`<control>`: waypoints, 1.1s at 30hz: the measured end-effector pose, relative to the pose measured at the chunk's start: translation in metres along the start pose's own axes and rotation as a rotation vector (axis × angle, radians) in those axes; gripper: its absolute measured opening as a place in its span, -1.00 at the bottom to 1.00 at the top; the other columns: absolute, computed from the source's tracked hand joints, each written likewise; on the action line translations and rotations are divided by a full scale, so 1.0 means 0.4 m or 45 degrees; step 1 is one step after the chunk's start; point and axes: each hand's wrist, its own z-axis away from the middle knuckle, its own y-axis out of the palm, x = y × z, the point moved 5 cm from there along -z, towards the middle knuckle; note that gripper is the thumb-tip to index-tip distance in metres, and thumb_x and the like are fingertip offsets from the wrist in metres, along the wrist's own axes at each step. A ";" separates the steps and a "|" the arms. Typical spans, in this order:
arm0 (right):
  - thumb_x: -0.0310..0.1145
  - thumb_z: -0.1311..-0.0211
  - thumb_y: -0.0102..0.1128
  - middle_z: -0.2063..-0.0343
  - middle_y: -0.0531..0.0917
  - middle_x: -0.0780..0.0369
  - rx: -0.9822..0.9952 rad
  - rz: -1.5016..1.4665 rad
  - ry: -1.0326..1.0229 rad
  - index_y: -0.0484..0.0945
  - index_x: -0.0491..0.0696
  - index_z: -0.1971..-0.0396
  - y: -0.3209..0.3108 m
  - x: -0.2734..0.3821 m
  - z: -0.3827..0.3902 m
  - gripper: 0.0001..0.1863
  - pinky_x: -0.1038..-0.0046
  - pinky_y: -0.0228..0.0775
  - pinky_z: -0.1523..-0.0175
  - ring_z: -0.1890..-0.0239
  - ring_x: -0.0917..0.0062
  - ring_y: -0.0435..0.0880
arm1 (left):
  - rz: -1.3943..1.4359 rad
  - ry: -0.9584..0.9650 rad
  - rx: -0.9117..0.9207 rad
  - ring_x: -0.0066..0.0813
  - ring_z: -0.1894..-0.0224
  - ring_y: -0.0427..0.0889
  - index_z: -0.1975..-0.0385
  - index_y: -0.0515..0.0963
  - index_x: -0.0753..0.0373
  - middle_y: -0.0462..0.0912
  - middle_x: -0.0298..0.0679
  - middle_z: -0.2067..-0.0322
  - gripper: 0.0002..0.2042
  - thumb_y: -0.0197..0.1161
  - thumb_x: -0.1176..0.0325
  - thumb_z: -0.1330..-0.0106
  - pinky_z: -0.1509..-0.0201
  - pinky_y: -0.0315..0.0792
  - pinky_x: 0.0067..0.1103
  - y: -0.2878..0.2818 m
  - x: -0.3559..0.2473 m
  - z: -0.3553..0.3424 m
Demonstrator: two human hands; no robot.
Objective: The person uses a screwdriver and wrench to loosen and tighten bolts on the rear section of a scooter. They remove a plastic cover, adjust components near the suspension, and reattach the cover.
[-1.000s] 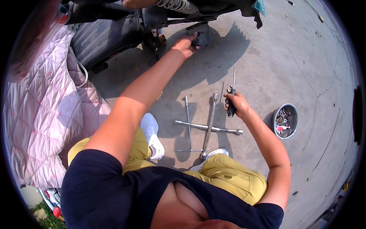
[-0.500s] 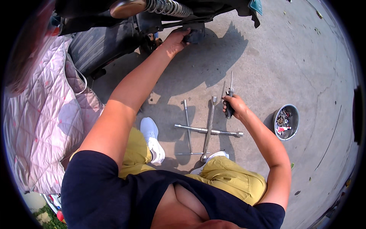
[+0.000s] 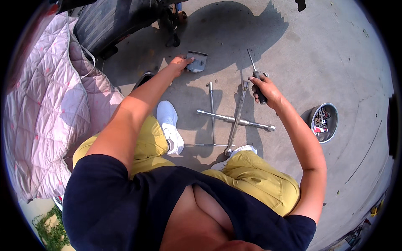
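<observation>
My left hand (image 3: pixel 180 65) is closed on the edge of a small grey metal plate (image 3: pixel 199 62), its thumb on top. The plate is held apart from the vehicle, over the shaded concrete. Fingers of my right hand (image 3: pixel 269 90) wrap round the dark handle of a screwdriver (image 3: pixel 252 60), whose thin shaft points up and away from me. Something small and shiny shows beside the handle; I cannot make out what. Just left of that hand lies a chrome cross-shaped lug wrench (image 3: pixel 237 122), and a thin T-handle socket wrench (image 3: pixel 212 111) lies partly under it.
The black underside of a motorbike or scooter (image 3: pixel 117 25) is at the far left. A pink quilted cover (image 3: pixel 48 96) hangs beside it. On the concrete floor (image 3: pixel 310 62) at right stands a grey bucket (image 3: pixel 336 125) with small hardware inside. My white shoes (image 3: pixel 169 125) flank the wrenches.
My left hand has drawn the grey plate out from under the vehicle, toward me. My right hand still holds the screwdriver, now tilted leftward. The view has shifted, showing less of the vehicle.
</observation>
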 end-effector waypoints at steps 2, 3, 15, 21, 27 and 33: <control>-0.19 -0.31 0.08 0.68 0.37 0.37 0.012 0.061 0.054 0.35 -0.03 0.31 0.005 -0.019 -0.003 -0.78 0.60 0.30 0.69 0.73 0.69 0.40 | -0.055 -0.064 -0.097 -0.43 0.27 0.57 0.24 0.50 0.39 0.61 -0.17 0.29 -0.67 0.32 0.21 -0.21 0.24 0.45 -0.49 -0.025 0.043 0.004; -0.20 -0.31 0.08 0.68 0.37 0.37 0.020 0.054 0.056 0.36 -0.04 0.31 0.008 -0.026 -0.005 -0.78 0.60 0.30 0.70 0.73 0.69 0.40 | -0.105 -0.095 -0.152 -0.37 0.25 0.58 0.24 0.49 0.39 0.60 -0.13 0.27 -0.65 0.34 0.21 -0.18 0.20 0.46 -0.46 -0.036 0.049 0.010; -0.27 -0.30 0.08 0.58 0.38 0.35 0.084 -0.137 -0.044 0.36 -0.09 0.23 0.051 -0.013 0.014 -0.78 0.61 0.24 0.67 0.69 0.68 0.38 | -1.401 0.936 0.338 -0.07 0.14 0.56 0.11 0.45 0.28 0.55 -0.10 0.23 -0.58 0.37 0.35 -0.02 0.11 0.43 -0.33 0.199 0.055 0.135; -0.20 -0.32 0.08 0.68 0.34 0.39 0.041 0.191 -0.166 0.39 -0.08 0.18 0.066 0.019 0.085 -0.74 0.61 0.06 0.71 0.75 0.72 0.29 | 0.401 0.113 0.472 -0.37 0.29 0.64 0.19 0.48 0.35 0.62 -0.06 0.22 -0.80 0.21 0.45 -0.22 0.31 0.55 -0.55 0.179 0.013 0.107; -0.16 -0.24 0.12 0.52 0.56 0.19 -0.092 0.504 -0.423 0.38 -0.15 -0.11 0.114 0.049 0.142 -0.48 0.44 0.39 0.39 0.52 0.50 0.54 | 1.211 0.167 0.707 -0.40 0.20 0.62 0.20 0.46 0.38 0.60 -0.06 0.23 -0.87 0.08 0.51 -0.32 0.15 0.57 -0.63 0.220 -0.150 0.120; -0.20 -0.21 0.14 0.35 0.62 -0.04 -0.305 0.783 -0.762 0.41 -0.16 -0.08 0.096 0.087 0.175 -0.51 0.34 0.43 0.14 0.27 0.19 0.64 | 1.193 0.267 0.836 -0.37 0.17 0.62 0.23 0.46 0.36 0.60 -0.06 0.24 -0.90 0.08 0.48 -0.35 0.08 0.57 -0.58 0.242 -0.186 0.127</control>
